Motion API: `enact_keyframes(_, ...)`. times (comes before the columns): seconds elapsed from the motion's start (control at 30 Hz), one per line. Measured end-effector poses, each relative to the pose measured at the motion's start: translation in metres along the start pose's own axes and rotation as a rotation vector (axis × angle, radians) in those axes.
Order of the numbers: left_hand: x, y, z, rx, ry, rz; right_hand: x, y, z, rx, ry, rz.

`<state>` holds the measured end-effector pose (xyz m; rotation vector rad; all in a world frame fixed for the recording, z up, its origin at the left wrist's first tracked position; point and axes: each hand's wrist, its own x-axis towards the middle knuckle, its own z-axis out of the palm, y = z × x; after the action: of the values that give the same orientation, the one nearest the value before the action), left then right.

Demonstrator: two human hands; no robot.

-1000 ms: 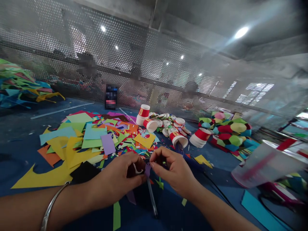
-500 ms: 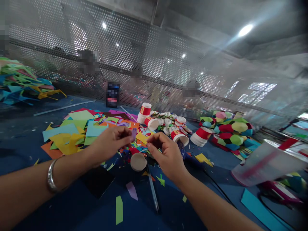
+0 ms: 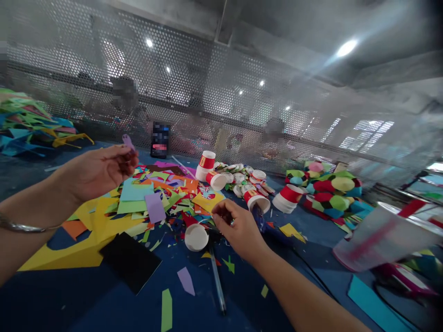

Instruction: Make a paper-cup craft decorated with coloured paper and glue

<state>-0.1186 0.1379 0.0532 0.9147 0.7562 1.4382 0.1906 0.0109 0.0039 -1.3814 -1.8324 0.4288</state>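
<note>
My left hand (image 3: 104, 173) is raised over the left of the paper pile, closed on a small purple paper piece (image 3: 127, 141) that has dark dots near its rounded end. Nearer the middle, my right hand (image 3: 240, 228) hovers with thumb and fingers pinched; whatever is between them, if anything, I cannot make out. Just left of it a white paper cup (image 3: 196, 238) lies with its round end toward me. Below the cup is a pen (image 3: 217, 281). A purple scrap (image 3: 187, 281) and a green strip (image 3: 166, 310) lie in front.
Colored paper (image 3: 136, 191) is heaped at left, with a black sheet (image 3: 130, 262) before it. Red-and-white paper cups (image 3: 289, 197) stand and lie behind my right hand. A phone (image 3: 160, 139) leans on the mesh. At right are a drink cup (image 3: 377, 237) and patchwork paper shapes (image 3: 328, 189).
My left hand has carried the purple paper piece left and up, away from my right hand. My right hand has shifted slightly right and down, and the white cup beside it is uncovered.
</note>
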Motion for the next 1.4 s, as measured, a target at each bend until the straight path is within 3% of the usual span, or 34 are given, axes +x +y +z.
enact_keyframes(0.07, 0.001, 0.005, -0.007, -0.014, -0.008, -0.015, 0.000, 0.002, 0.000, -0.014, -0.008, 0.002)
enact_keyframes(0.17, -0.001, 0.010, -0.011, 0.012, -0.004, 0.110, -0.001, 0.002, 0.000, -0.033, -0.024, -0.001)
enact_keyframes(0.33, -0.003, 0.008, -0.005, 0.026, 0.125, 0.219, -0.003, 0.002, 0.000, -0.073, -0.041, -0.019)
enact_keyframes(0.63, -0.007, -0.007, 0.000, 0.067, 0.107, 0.156, -0.005, 0.002, 0.000, -0.109, -0.095, -0.016)
enact_keyframes(1.13, -0.006, -0.007, -0.003, 0.087, 0.151, 0.168, -0.005, 0.004, 0.004, -0.176, -0.219, -0.044)
enact_keyframes(1.4, 0.003, -0.008, -0.021, 0.060, 0.082, 0.202, -0.006, 0.003, 0.005, -0.188, -0.245, -0.047)
